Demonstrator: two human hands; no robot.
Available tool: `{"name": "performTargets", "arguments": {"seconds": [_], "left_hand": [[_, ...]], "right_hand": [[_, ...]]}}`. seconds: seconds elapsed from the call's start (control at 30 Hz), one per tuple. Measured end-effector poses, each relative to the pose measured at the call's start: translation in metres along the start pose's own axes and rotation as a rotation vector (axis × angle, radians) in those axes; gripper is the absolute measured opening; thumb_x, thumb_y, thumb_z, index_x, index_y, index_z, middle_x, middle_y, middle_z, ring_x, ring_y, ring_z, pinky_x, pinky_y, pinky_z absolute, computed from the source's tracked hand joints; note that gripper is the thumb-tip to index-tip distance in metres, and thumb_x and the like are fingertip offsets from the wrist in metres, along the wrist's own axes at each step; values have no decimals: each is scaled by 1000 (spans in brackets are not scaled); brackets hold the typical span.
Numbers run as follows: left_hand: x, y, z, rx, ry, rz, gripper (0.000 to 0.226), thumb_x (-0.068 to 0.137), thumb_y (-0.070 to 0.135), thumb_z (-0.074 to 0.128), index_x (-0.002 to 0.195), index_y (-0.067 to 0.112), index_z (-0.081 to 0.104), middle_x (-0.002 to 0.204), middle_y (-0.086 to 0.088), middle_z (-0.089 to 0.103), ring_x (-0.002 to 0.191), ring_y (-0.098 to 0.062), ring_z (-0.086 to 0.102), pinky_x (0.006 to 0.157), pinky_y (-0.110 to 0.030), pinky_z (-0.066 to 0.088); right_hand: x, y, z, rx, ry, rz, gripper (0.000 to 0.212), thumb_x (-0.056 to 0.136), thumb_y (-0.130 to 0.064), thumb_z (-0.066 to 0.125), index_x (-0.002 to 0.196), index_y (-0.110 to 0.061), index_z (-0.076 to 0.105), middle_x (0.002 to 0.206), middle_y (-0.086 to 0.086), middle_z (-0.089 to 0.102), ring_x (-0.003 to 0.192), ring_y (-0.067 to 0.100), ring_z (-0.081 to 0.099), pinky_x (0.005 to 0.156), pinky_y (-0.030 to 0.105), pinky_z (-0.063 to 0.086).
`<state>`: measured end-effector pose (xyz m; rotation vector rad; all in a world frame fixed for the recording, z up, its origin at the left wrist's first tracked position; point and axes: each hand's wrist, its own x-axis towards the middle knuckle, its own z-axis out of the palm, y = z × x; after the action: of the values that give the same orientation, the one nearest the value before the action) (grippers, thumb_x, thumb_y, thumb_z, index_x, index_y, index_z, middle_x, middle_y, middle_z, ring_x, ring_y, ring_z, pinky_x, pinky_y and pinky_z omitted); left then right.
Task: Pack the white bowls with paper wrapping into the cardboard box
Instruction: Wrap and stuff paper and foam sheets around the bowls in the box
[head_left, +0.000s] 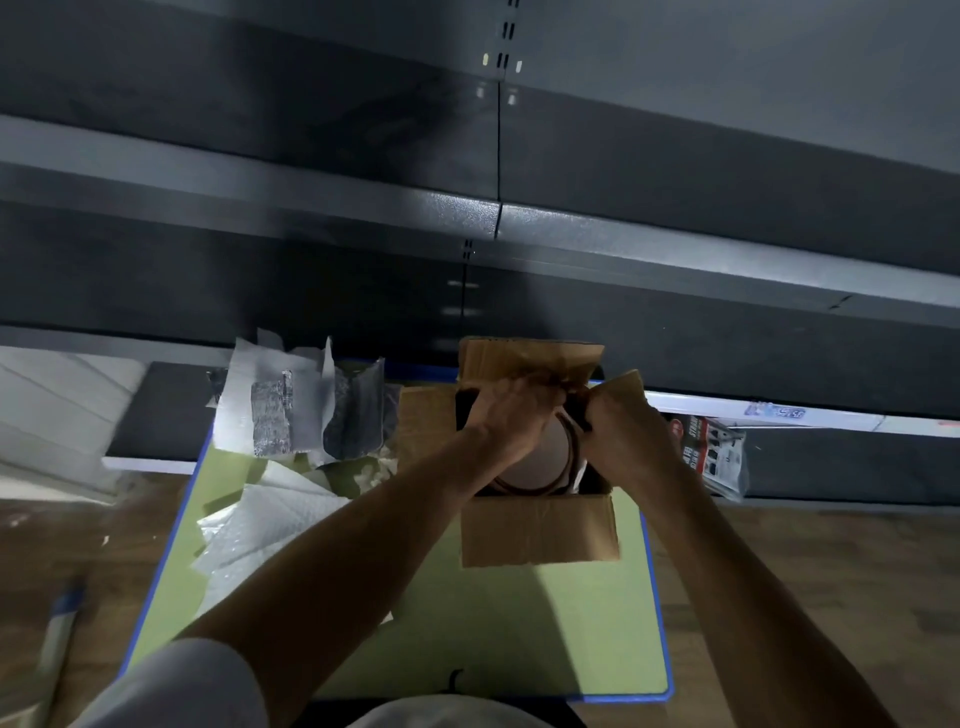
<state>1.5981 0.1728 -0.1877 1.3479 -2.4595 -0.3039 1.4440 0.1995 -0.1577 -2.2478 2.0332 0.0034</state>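
Observation:
An open cardboard box (540, 530) stands on a green mat with its flaps folded out. Inside it a white bowl (540, 452) with a brown rim stands on edge, partly hidden by my hands. My left hand (514, 415) grips the bowl's top left edge, fingers curled over it. My right hand (623, 431) grips the bowl's rim on the right side, inside the box. Loose white wrapping paper (270, 525) lies on the mat to the left of the box.
The green mat (467, 623) with a blue border lies on a wooden floor. Crumpled paper and printed sheets (291, 405) pile up at the mat's back left. Dark metal shelves (467, 218) rise behind. A packaged item (717, 457) leans at the right.

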Motion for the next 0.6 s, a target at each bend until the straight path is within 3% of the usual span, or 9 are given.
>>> {"name": "performTargets", "arguments": {"seconds": [0.1,0.23,0.3,0.37,0.47,0.6], "left_hand": [[1,8,-2,37,-2,-20,22,98,15,49,110,23,65,116,0,63,104,-18,61,69,-26,48],[-7,14,-1,-7,-8,-91,33,96,17,49,127,28,56,128,-1,54,108,-21,59,70,-30,54],[-12,14,-1,-39,-1,-91,41,95,18,52,133,34,49,132,0,50,104,-20,61,66,-31,57],[-18,13,-6,-49,36,-103,45,94,20,55,135,37,45,133,1,51,100,-19,65,63,-32,58],[-34,6,-21,14,120,-113,31,96,23,53,126,30,54,118,-1,62,96,-19,66,66,-32,58],[-65,-11,-37,17,165,-145,20,99,30,45,108,27,62,99,4,65,84,-13,64,61,-29,55]], "right_hand": [[0,3,14,39,-7,-5,7,84,-14,61,86,-7,64,84,12,58,78,28,56,63,26,36],[-12,-2,23,31,-44,44,13,89,-16,59,76,-16,60,66,0,58,62,18,57,58,30,49],[-16,-1,20,35,-51,23,15,91,-22,60,77,-17,63,69,0,65,64,17,63,59,28,52],[-20,0,9,126,-28,20,20,93,-30,58,79,-16,64,75,4,65,68,21,63,60,30,50],[-25,-2,-17,158,99,47,30,94,-44,50,86,-19,64,83,7,59,70,28,61,58,28,41],[-24,-24,-30,65,179,-101,17,92,-29,54,83,-22,67,75,-1,61,72,21,61,56,25,35]]}}
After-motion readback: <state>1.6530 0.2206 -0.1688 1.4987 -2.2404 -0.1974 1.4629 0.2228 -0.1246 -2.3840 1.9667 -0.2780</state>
